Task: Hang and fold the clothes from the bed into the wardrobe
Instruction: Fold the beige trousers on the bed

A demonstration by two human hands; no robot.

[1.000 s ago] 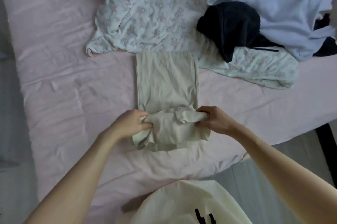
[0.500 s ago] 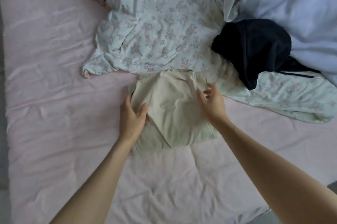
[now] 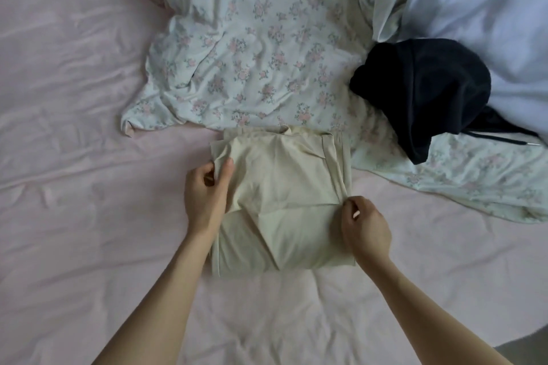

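Head view: left hand [image 3: 204, 195] pinches the left edge of a folded beige cotton garment [image 3: 281, 201] on the pink bedsheet [image 3: 74, 157], while right hand [image 3: 363, 225], fingers curled, pinches its right edge.

Dim, soft, even light with a cool cast; brightest at upper right on the pale blue fabric [image 3: 489, 8], fading toward the left and lower edges. Shadows faint, only in sheet creases and under the forearms; no glare. Overall slightly soft, grainy; dark garment [image 3: 427, 91] loses detail; wide-angle stretch near corners.
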